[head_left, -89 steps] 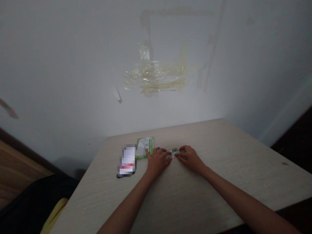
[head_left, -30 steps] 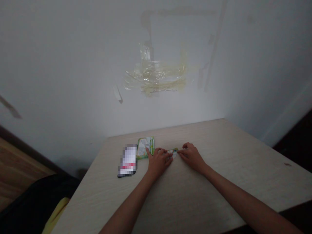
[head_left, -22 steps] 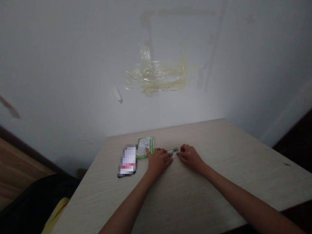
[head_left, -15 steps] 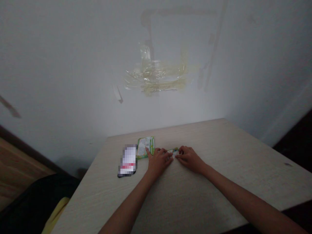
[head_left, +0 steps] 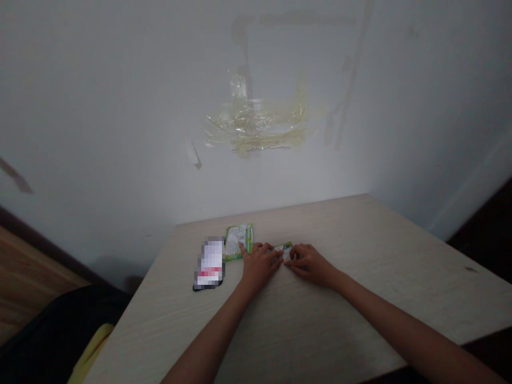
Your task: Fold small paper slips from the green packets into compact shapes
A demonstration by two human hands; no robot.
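A small green and white sachet (head_left: 283, 249) lies on the pale wooden table (head_left: 360, 277) between my hands. My left hand (head_left: 259, 264) rests on the table with its fingers curled onto the sachet's left end. My right hand (head_left: 310, 262) pinches the sachet's right end with its fingertips. A larger green packet (head_left: 237, 240) lies flat just left of my left hand, its index finger touching the packet's edge.
A phone (head_left: 209, 264) lies face up left of the green packet. The table stands against a white wall with old tape residue (head_left: 256, 125). A black and yellow object (head_left: 60, 341) sits below the table's left edge.
My right hand has slid a little to the left, closer to my left hand, pinching the sachet's end. My left hand has stayed put.
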